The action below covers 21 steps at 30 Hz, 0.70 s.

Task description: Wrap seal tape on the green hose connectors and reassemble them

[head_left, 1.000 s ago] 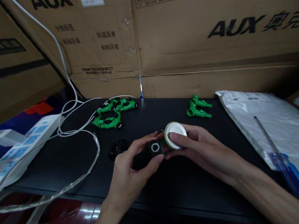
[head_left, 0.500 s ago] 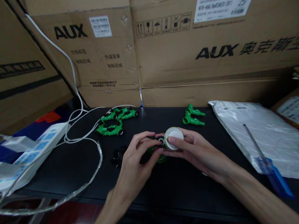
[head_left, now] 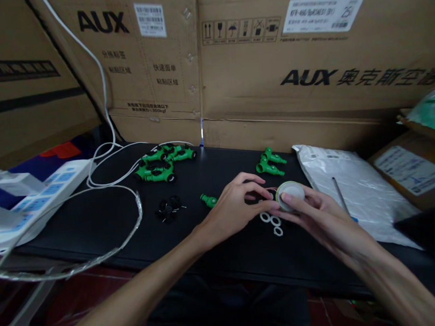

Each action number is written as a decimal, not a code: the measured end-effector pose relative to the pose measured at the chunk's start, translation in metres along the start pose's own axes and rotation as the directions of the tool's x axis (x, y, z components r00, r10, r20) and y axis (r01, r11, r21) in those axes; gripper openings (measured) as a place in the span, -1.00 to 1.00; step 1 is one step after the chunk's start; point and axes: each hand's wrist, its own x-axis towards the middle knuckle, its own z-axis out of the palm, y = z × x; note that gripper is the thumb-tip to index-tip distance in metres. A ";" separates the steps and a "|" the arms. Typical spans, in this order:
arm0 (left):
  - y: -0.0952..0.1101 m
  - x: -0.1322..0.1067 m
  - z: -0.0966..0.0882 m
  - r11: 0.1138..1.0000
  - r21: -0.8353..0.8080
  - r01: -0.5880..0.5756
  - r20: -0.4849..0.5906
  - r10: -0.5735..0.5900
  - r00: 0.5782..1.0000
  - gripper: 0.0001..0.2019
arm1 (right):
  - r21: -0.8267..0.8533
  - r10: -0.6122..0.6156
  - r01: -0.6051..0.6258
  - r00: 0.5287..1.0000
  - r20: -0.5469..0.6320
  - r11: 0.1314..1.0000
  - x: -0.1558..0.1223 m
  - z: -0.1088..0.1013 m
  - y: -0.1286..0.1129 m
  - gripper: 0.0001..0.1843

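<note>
My right hand point(head_left: 318, 216) holds a round white tape roll with a green rim point(head_left: 290, 194) between thumb and fingers, above the black table point(head_left: 96, 224). My left hand point(head_left: 235, 206) is curled against the roll's left side, fingers pinched on something dark that I cannot make out. Three small white rings point(head_left: 272, 223) lie on the table just below both hands. A small green fitting point(head_left: 208, 200) lies left of my left hand.
Green hose fittings lie in a group at the back left point(head_left: 162, 164) and a pair at the back middle point(head_left: 269, 163). Small black parts point(head_left: 169, 207), white cables point(head_left: 111, 174), a power strip point(head_left: 31, 201), a grey plastic bag point(head_left: 336, 175) with a screwdriver point(head_left: 340, 195), and cardboard boxes point(head_left: 270, 56) surround the table.
Both hands have shifted right and farther back on the table. Three white rings and a green fitting now show on the table. The dark part with the white ring is out of sight.
</note>
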 end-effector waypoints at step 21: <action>-0.013 0.003 0.004 0.969 -0.233 0.079 0.138 -0.047 0.989 -0.88 | 0.040 -0.023 0.023 1.000 0.004 0.999 -0.005 -0.017 0.016 -0.74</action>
